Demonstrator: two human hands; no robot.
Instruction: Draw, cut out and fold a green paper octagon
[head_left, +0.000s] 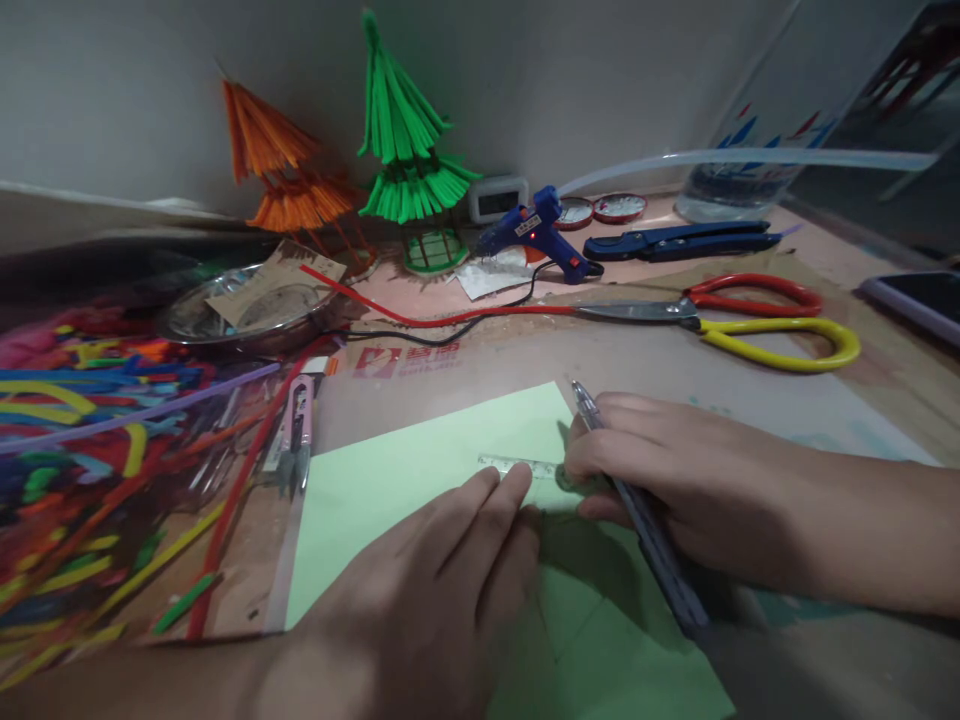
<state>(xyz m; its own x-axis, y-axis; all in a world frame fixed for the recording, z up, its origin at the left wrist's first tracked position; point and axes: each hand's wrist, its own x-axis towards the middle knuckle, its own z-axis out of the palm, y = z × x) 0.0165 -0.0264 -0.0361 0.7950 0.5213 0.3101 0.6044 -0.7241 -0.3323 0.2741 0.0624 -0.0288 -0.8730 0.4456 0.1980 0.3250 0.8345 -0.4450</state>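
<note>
A sheet of light green paper (pixel 420 460) lies in front of me, with faint lines drawn on its lower part. My left hand (pixel 442 570) rests on the sheet, fingers stretched forward, their tips pressing a short clear ruler (pixel 517 466). The pen (pixel 651 545) is held in my right hand (pixel 637 460); it slants across the fingers, one end pointing away from me and the other toward me. Fingertips of that hand are at the ruler's right end, where the exact contact is hidden in shadow.
Colourful pipe cleaners (pixel 82 450) are heaped at left, near small pink snips (pixel 298 430) and a metal bowl (pixel 247 325). Behind stand orange (pixel 292 170) and green (pixel 412 140) pipe-cleaner towers, a blue glue gun (pixel 536 235), scissors (pixel 750 320), blue pliers-like tool (pixel 675 242) and phone (pixel 919 300).
</note>
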